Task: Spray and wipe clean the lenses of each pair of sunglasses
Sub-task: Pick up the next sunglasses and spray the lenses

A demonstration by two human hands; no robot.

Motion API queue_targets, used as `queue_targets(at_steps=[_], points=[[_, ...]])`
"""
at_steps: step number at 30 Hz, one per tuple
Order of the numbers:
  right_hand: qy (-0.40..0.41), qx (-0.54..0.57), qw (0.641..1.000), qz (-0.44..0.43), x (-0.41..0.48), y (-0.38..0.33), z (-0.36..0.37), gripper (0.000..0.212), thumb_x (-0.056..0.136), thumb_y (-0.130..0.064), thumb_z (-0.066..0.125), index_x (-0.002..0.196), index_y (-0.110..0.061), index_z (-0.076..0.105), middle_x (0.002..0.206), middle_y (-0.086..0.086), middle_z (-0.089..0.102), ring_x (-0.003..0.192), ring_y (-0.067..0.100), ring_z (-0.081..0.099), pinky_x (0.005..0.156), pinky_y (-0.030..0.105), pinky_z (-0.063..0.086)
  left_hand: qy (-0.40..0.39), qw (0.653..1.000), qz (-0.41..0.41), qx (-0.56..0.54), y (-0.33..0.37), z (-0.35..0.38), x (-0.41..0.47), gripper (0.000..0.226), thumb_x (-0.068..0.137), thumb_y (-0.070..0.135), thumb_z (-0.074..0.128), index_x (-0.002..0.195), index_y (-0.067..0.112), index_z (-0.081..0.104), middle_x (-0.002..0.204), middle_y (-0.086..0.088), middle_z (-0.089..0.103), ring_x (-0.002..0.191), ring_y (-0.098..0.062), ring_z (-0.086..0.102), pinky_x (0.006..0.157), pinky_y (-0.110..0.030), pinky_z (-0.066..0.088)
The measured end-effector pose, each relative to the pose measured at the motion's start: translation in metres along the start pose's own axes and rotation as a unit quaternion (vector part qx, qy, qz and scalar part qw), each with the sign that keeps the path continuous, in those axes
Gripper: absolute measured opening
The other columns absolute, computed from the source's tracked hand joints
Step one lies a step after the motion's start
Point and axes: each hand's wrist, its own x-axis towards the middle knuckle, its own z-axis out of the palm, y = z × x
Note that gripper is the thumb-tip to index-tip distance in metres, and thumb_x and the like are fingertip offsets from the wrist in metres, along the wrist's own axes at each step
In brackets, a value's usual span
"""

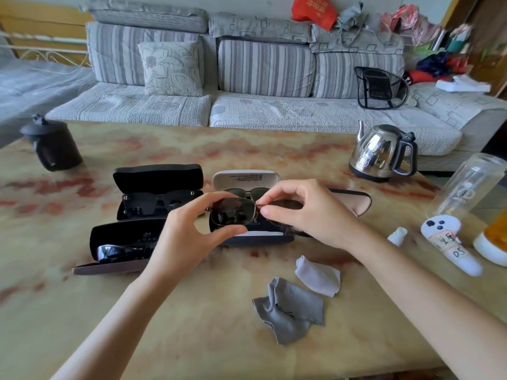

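Metal-frame sunglasses point(233, 213) up in both hands, over their case.

Our left hand point(189, 229) pinches the rim of the lens on our left side, thumb under & fingers over. Our right hand point(307, 212) pinches the frame by the bridge w/ thumb & forefinger, the other fingers loosely curled. The pair hangs just above the open dark case point(255, 238) on the table point(192, 325); we can't tell if it touches. We judge the spray & wipe not yet done here: the grey cloth point(290, 311) & pale cloth point(319, 275) lie crumpled by our right forearm, and the small white spray bottle point(397, 236) is further right. Risks: our fingertips sit close to the glass, so a slip adds smudges. The thin frame could twist if the 2 pinches pull apart. Freeing one hand for the bottle leaves a single pinch, so the pair may tip or drop onto the case edge.
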Motion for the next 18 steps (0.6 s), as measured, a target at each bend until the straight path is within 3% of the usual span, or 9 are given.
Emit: queue_targets(at_steps=[4, 6, 10, 13, 16, 18], points=[[-0.059, 0.092, 0.994, 0.018, -0.023, 0.004, -0.022, 0.049, 0.074, -0.019, 0.078, 0.12, -0.018, 0.061, 0.118, -0.003, 0.069, 0.112, 0.007, 0.063, 0.098, 0.022, 0.047, 0.016, 0.998, 0.005, -0.063, 0.003, -0.006, -0.01, 0.05, 0.062, 0.041, 0.087, 0.106, 0.04, 0.064, 0.101, 0.026, 0.07, 0.097, 0.005, 0.065, 0.091, -0.012, 0.046], [-0.053, 0.145, 0.988, 0.02, -0.035, 0.014, -0.03, 0.058, 0.073, -0.013, 0.081, 0.125, -0.017, 0.058, 0.122, -0.001, 0.068, 0.112, 0.01, 0.063, 0.094, 0.022, 0.049, 0.029, 0.994, -0.004, -0.105, 0.005, -0.009, -0.016, 0.05, 0.062, 0.041, 0.086, 0.107, 0.035, 0.066, 0.1, 0.02, 0.072, 0.095, 0.0, 0.068, 0.086, -0.014, 0.049], [-0.024, 0.3, 0.954, -0.014, -0.057, 0.028, -0.026, 0.036, 0.083, -0.025, 0.072, 0.116, -0.012, 0.069, 0.12, 0.009, 0.069, 0.109, 0.023, 0.066, 0.092, 0.026, 0.051, 0.045, 0.983, -0.009, -0.176, 0.011, -0.011, -0.025, 0.038, 0.06, 0.039, 0.077, 0.097, 0.042, 0.069, 0.095, 0.017, 0.073, 0.087, 0.002, 0.068, 0.076, -0.01, 0.049], [0.022, 0.362, 0.932, -0.012, -0.06, 0.028, -0.013, 0.026, 0.08, -0.022, 0.061, 0.1, -0.02, 0.078, 0.107, 0.007, 0.074, 0.099, 0.018, 0.071, 0.085, 0.024, 0.054, 0.039, 0.978, -0.016, -0.202, 0.015, -0.01, -0.031, 0.037, 0.062, 0.027, 0.081, 0.093, 0.045, 0.071, 0.09, 0.017, 0.073, 0.081, 0.004, 0.067, 0.071, -0.009, 0.049], [0.043, 0.38, 0.924, -0.016, -0.057, 0.026, -0.001, 0.021, 0.072, -0.031, 0.073, 0.091, -0.024, 0.08, 0.096, 0.003, 0.076, 0.089, 0.012, 0.071, 0.081, 0.021, 0.054, 0.034, 0.974, -0.023, -0.222, 0.015, -0.008, -0.035, 0.036, 0.062, 0.033, 0.079, 0.095, 0.043, 0.071, 0.092, 0.014, 0.073, 0.085, 0.002, 0.067, 0.075, -0.011, 0.049], [0.058, 0.394, 0.917, -0.022, -0.054, 0.025, 0.005, 0.027, 0.066, -0.042, 0.082, 0.087, -0.025, 0.079, 0.094, 0.003, 0.077, 0.092, 0.013, 0.071, 0.084, 0.02, 0.053, 0.035, 0.971, -0.033, -0.232, 0.016, -0.008, -0.037, 0.035, 0.062, 0.036, 0.076, 0.095, 0.044, 0.07, 0.092, 0.014, 0.073, 0.085, 0.001, 0.067, 0.076, -0.011, 0.049]])
